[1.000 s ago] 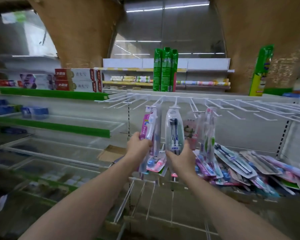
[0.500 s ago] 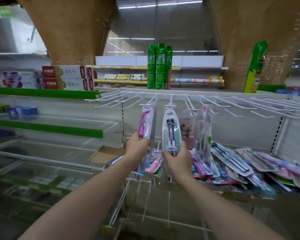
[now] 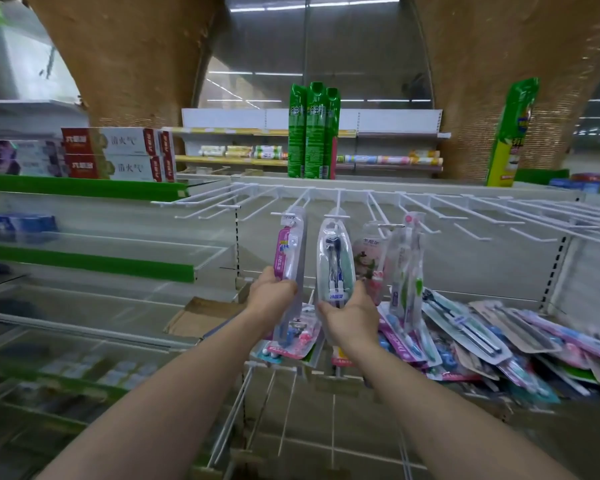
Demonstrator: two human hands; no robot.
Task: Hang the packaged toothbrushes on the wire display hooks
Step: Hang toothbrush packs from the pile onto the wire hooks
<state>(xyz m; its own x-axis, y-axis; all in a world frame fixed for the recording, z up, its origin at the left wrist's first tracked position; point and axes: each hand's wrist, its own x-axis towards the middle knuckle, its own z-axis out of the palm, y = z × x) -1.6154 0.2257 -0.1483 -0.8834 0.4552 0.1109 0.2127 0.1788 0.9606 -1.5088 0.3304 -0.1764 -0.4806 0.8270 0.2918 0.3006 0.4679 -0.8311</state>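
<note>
Dim overhead strip light, blurred, warped edges

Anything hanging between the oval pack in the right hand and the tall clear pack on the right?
Yes, in the head view: a pink-printed pack hangs between the oval pack and the clear pack.

Lower ends of both held toothbrush packs (image 3: pixel 336 258) behind the hands (image 3: pixel 352 315); left shelves (image 3: pixel 84 265) blurred.
</note>
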